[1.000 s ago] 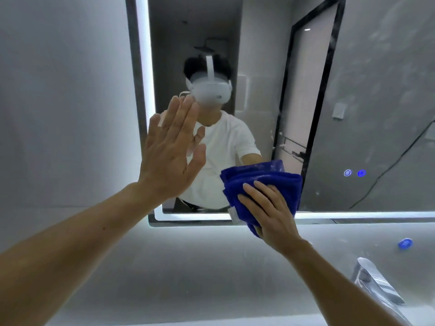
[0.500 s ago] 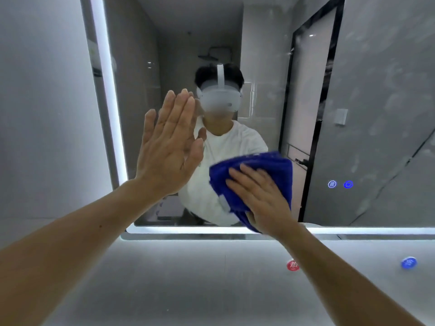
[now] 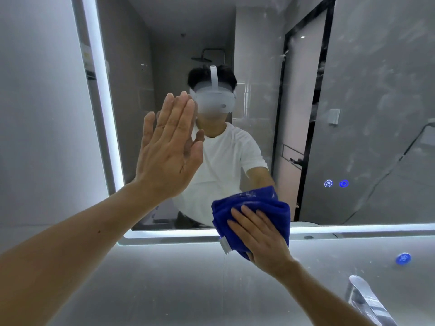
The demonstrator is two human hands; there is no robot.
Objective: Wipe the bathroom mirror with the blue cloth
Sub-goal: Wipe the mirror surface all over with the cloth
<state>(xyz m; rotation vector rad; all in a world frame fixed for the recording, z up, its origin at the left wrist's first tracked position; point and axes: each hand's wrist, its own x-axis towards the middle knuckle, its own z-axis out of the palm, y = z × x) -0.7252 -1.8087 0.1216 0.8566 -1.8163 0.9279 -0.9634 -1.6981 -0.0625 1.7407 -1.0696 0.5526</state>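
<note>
Blue cloth [image 3: 253, 209] presses the mirror [image 3: 259, 55] at six o'clock under the flat right hand [image 3: 261, 236]; the left hand [image 3: 167, 158] lies open-palmed on it; smears [image 3: 397, 67] toward three o'clock look unwiped.

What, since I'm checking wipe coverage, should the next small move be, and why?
Probably slide the right hand and blue cloth rightward and up across the mirror. The cloth sits pressed at the lit bottom edge, hazy smears show on the glass to its right, and the left hand lies flat on the glass.
</note>
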